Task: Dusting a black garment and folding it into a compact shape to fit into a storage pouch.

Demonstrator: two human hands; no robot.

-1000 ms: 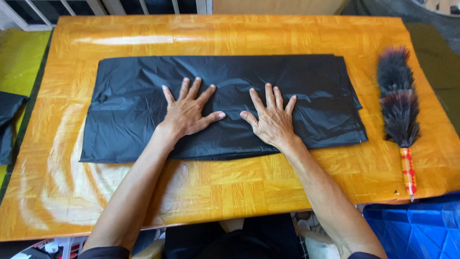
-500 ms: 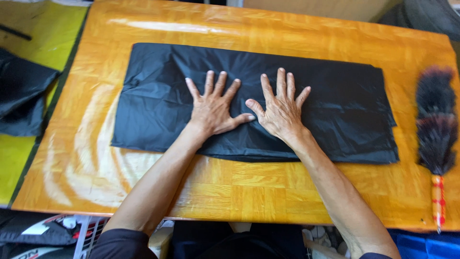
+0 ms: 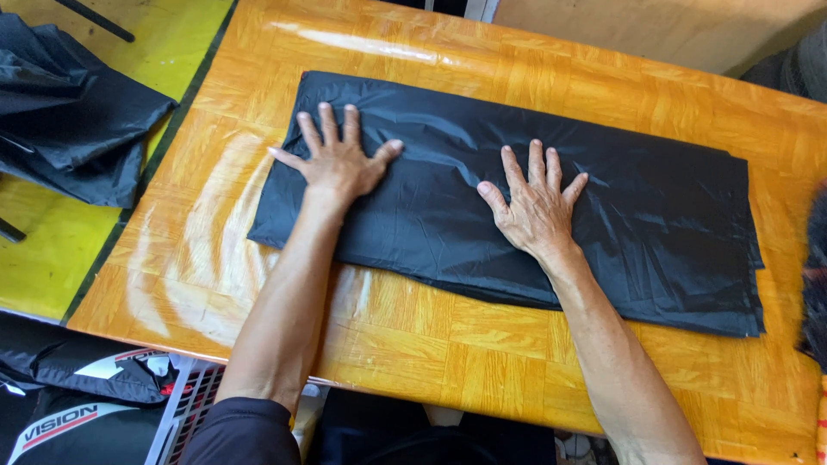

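Note:
A folded black plastic sheet (image 3: 655,215) lies flat across a glossy orange wooden table (image 3: 448,344). My left hand (image 3: 338,158) rests palm down on the sheet's left part, fingers spread. My right hand (image 3: 536,205) presses flat on the sheet's middle, fingers apart too. Neither hand holds anything. Both forearms reach in from the near edge of the table.
A crumpled black sheet (image 3: 69,129) lies on the yellow floor (image 3: 52,250) to the left. A dark feather duster (image 3: 814,284) shows at the right edge of the table. Below the near-left table edge sit a black bag (image 3: 77,387) and a white grille (image 3: 194,405).
My hands have slid apart on the sheet, the left one toward its left end. The view has shifted left, pushing the duster to the frame edge.

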